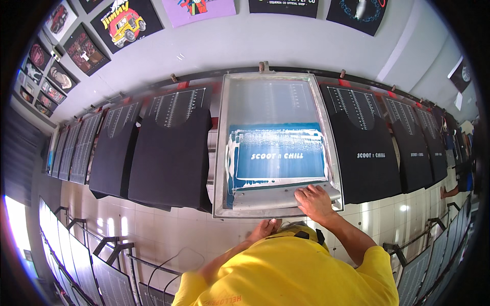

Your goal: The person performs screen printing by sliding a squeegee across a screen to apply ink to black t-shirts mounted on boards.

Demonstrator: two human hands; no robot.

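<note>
A metal-framed printing screen (219, 153) lies over a board in the middle, its mesh blue in the near half. White ink is smeared round the blue area, and pale lettering shows within it. My right hand (315, 203) is closed on a long grey squeegee (270, 198) that lies across the near end of the screen. Below the frame's near edge, in front of my yellow shirt, is my left hand (265, 229). Its fingers look curled, and what they hold, if anything, is hidden.
Black T-shirts stretched on boards stand in a row: a plain one (168, 153) to the left, a white-printed one (365, 158) to the right. A dark rail (199, 74) runs behind them. More boards (109, 273) flank me behind. A person's arm (450, 192) shows far right.
</note>
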